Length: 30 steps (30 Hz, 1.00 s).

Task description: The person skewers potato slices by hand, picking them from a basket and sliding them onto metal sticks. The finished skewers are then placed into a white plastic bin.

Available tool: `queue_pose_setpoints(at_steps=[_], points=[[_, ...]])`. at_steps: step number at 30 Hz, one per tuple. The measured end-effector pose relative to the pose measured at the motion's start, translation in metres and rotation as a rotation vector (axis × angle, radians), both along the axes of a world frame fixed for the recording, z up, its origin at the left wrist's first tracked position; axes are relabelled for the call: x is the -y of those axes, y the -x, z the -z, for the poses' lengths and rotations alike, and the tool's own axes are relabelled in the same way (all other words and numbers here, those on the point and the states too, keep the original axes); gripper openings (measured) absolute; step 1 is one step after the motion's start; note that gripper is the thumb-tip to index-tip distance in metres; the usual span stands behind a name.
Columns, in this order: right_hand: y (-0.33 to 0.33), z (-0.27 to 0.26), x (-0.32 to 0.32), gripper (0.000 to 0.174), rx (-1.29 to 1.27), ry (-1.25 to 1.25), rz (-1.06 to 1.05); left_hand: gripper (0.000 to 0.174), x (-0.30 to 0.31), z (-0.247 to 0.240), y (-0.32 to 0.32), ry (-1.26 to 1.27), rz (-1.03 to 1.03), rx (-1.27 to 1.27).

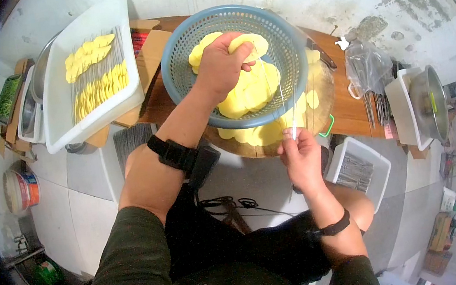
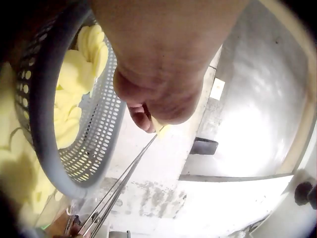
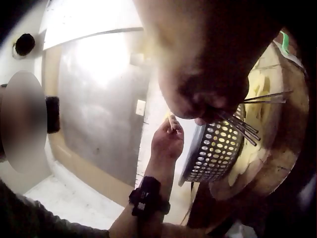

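Observation:
Above a blue-grey perforated basket (image 1: 172, 86), my left hand (image 1: 220, 67) pinches a few thin yellow potato slices (image 1: 252, 44) between thumb and fingers. My right hand (image 1: 303, 160), lower and to the right by the basket's near rim, grips a few thin metal skewers (image 2: 121, 186). The skewers slant up to the slices in my left hand; in the left wrist view their tips meet the slice edge (image 2: 161, 129). More slices (image 1: 249, 89) lie piled in the basket. Others lie on a round wooden board (image 1: 324, 95) under it. In the right wrist view, skewer ends (image 3: 242, 129) stick out from my right fist.
At the left, a white tub (image 1: 130, 98) holds rows of skewered slices (image 1: 103, 93). Another white tub (image 1: 382, 169) with bare skewers stands low at right. On the wooden table (image 1: 350, 112) are a plastic bag (image 1: 367, 65) and more skewers. A metal bowl (image 1: 431, 103) stands far right.

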State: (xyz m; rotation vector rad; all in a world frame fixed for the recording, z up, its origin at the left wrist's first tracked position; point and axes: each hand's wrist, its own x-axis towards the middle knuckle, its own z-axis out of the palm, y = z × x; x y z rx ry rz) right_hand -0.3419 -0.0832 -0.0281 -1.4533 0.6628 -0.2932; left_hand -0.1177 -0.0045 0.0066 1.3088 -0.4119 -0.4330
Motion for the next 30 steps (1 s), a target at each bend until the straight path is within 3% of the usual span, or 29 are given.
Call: queue_pose_setpoints(at_steps=[8, 10, 11, 14, 16, 18, 21, 23, 24, 26, 30], points=[[-0.003, -0.007, -0.002, 0.013, -0.014, -0.013, 0.008, 0.016, -0.001, 0.002, 0.006, -0.043, 0.026, 0.011], [-0.01, -0.01, -0.001, 0.013, 0.037, -0.006, 0.044, 0.019, -0.003, 0.006, 0.017, -0.224, 0.176, 0.588], [-0.012, -0.01, 0.0, 0.013, 0.04, -0.013, 0.042, 0.021, -0.002, 0.011, 0.022, -0.104, 0.211, 0.594], [-0.014, -0.007, 0.017, 0.011, 0.049, -0.038, 0.056, 0.022, 0.001, 0.02, 0.019, -0.233, 0.277, 0.58], [-0.012, -0.012, 0.026, 0.011, 0.056, -0.038, 0.077, 0.022, -0.002, 0.02, 0.004, -0.36, 0.369, 0.41], [-0.011, -0.009, 0.038, 0.012, 0.08, 0.016, 0.106, 0.021, -0.013, 0.004, -0.023, -0.46, 0.233, 0.09], [-0.004, -0.023, 0.049, 0.014, 0.117, -0.033, 0.148, 0.019, -0.03, 0.013, -0.087, -0.514, 0.19, -0.02], [-0.002, -0.027, 0.056, 0.014, 0.106, -0.019, 0.164, 0.022, -0.028, 0.008, -0.113, -0.838, 0.138, 0.168], [-0.001, -0.027, 0.058, 0.014, 0.086, 0.007, 0.177, 0.022, -0.021, 0.008, -0.122, -0.845, 0.137, 0.172], [0.0, -0.025, 0.062, 0.014, 0.127, -0.015, 0.168, 0.043, -0.006, 0.015, -0.138, -1.338, 0.236, 0.882], [0.003, -0.029, 0.065, 0.013, 0.138, -0.039, 0.177, 0.052, 0.021, 0.048, -0.148, -1.493, 0.259, 0.83]])
